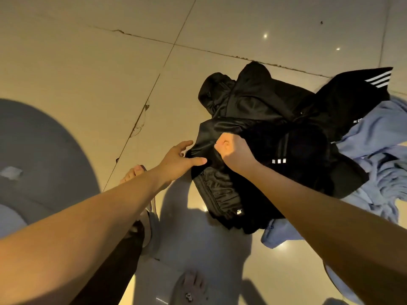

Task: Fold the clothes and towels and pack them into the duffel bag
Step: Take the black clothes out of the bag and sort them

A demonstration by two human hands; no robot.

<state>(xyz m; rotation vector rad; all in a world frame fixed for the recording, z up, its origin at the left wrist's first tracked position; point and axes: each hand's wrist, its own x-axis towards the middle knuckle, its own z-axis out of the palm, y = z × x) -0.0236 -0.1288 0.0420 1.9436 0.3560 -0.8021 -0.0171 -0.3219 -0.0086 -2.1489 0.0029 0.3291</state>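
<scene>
Tiled floor (88,62); blue garment (385,172) half hidden under black clothes (264,102)

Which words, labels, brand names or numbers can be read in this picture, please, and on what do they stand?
No word, brand name or number can be read.
Black striped garment: three white stripes only, and a small white mark at its edge that is too blurred to read.
Black clothes: a few small white blocks, no legible letters.
</scene>
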